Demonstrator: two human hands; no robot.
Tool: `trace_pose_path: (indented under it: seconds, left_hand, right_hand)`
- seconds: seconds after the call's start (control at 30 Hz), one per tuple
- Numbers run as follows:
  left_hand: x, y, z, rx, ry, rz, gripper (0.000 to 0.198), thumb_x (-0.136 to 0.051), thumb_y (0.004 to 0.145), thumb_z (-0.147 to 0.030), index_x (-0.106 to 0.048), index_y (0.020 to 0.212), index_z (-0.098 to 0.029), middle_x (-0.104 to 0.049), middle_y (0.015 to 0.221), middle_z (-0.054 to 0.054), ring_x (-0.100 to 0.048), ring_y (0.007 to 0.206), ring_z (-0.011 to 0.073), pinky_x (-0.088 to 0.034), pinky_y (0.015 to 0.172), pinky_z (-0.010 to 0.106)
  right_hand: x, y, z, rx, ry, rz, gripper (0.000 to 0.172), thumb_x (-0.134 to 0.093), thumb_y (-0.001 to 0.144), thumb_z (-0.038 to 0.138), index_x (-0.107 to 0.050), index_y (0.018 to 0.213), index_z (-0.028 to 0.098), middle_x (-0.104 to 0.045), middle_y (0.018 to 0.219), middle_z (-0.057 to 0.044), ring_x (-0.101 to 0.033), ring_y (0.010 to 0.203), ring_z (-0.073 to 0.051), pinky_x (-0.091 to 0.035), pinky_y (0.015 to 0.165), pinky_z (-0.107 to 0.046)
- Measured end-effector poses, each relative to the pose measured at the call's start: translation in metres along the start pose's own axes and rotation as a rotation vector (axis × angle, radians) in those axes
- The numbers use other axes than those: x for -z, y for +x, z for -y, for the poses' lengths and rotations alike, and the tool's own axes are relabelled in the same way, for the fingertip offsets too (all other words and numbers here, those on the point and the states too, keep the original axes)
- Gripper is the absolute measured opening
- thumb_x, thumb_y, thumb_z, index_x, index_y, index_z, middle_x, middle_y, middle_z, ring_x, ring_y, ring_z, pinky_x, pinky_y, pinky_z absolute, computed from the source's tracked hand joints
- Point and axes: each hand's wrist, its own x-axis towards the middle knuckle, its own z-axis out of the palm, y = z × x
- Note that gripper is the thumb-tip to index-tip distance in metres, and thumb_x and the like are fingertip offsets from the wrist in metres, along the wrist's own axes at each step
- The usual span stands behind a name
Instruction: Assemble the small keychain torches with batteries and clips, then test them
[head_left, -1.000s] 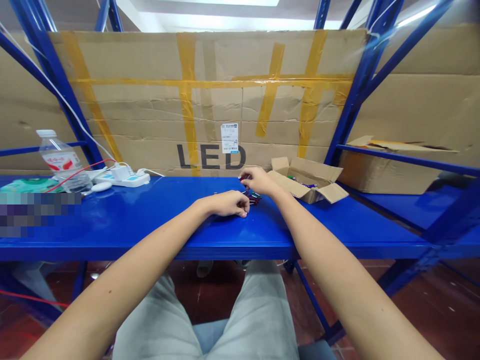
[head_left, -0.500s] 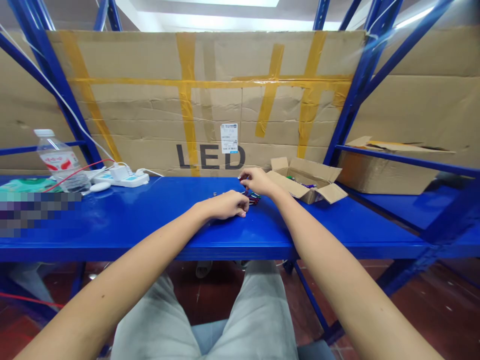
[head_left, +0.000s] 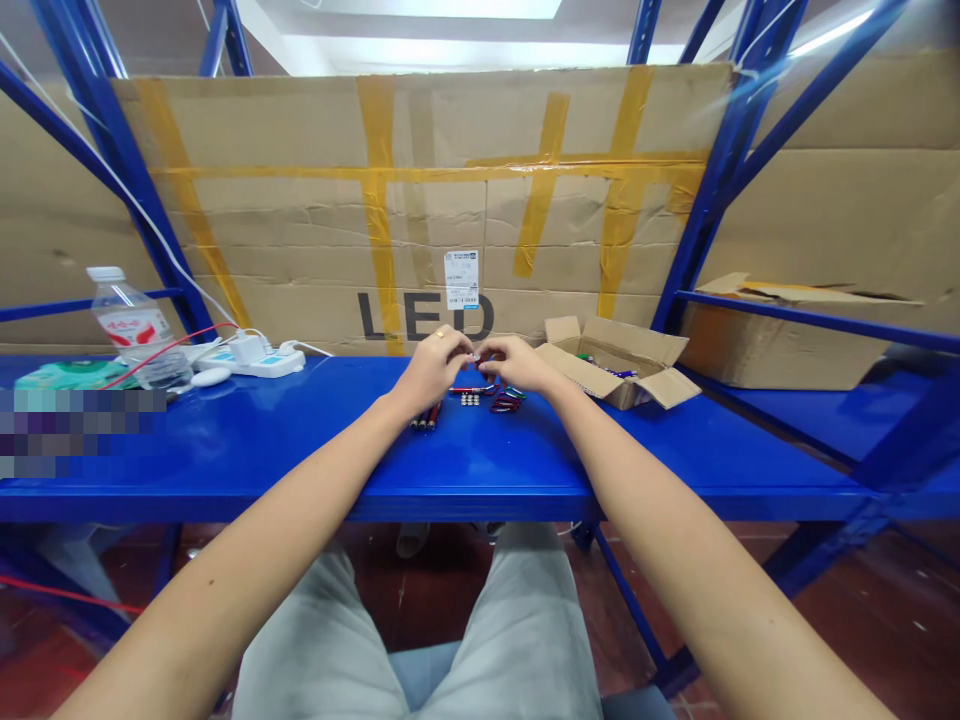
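Observation:
My left hand (head_left: 433, 366) and my right hand (head_left: 512, 362) meet just above the blue shelf (head_left: 300, 450), fingers pinched together on a small part I cannot make out. Below the left hand lie a few dark red pen-like sticks (head_left: 424, 417). Small silvery pieces (head_left: 470, 399) sit between the hands. Under the right hand lies a heap of small coloured clips (head_left: 507, 402), red, green and purple. An open small cardboard box (head_left: 616, 357) holding more coloured pieces stands just right of my right hand.
A water bottle (head_left: 133, 331), a white power strip (head_left: 251, 357) with a red wire, and a green packet (head_left: 67, 375) sit at the left. A taped cardboard sheet marked LED (head_left: 420, 200) backs the shelf. A larger carton (head_left: 780, 335) rests at right behind blue frame bars.
My left hand lifted off the shelf and moved up to meet the right hand, uncovering the dark red sticks and silvery pieces. The right hand stayed about where it was.

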Motion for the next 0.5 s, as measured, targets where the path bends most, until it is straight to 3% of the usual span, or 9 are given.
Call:
trace_pose_path:
  seconds: [0.23,0.5]
  left_hand:
    - [-0.008,-0.002,0.014,-0.052,-0.001,0.015,0.013,-0.065,0.081,-0.003,-0.063,0.081,-0.017,-0.057,0.081,0.001,-0.056,0.075,0.0136,-0.046,0.072,0.027]
    - [-0.005,-0.003,0.015,-0.071,-0.006,-0.022,0.014,-0.064,0.085,-0.009,-0.064,0.096,-0.018,-0.06,0.086,0.002,-0.059,0.076,0.0138,-0.049,0.072,0.027]
  right_hand:
    - [-0.004,-0.001,0.005,0.013,0.214,0.066,0.013,-0.066,0.075,0.023,-0.066,0.085,0.015,-0.063,0.067,-0.001,-0.058,0.055,-0.013,-0.044,0.045,-0.023]
    - [-0.003,0.0,0.001,0.005,0.133,-0.014,0.014,-0.065,0.073,0.016,-0.068,0.086,0.015,-0.061,0.063,0.0,-0.053,0.051,-0.01,-0.043,0.048,-0.023]
